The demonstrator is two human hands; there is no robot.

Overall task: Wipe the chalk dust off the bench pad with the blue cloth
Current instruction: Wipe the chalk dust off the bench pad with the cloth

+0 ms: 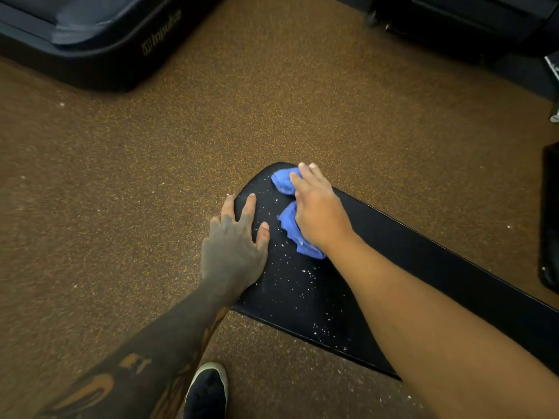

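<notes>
The black bench pad [429, 267] runs from the middle of the view to the lower right, with its rounded end near the centre. White chalk specks [305, 273] are scattered over its near half. The crumpled blue cloth [289, 228] lies near the pad's rounded end, and my right hand [317, 213] presses flat on top of it, so the cloth shows on both sides of the palm. My left hand [236, 240] rests flat with fingers spread on the pad's left edge, holding nothing.
Brown speckled rubber floor [121, 207] surrounds the bench, with some white specks on it. A dark machine base [90, 46] sits at the top left, more dark equipment [469, 22] at the top right. A black shoe [207, 391] shows at the bottom. A dark object [550, 213] stands at the right edge.
</notes>
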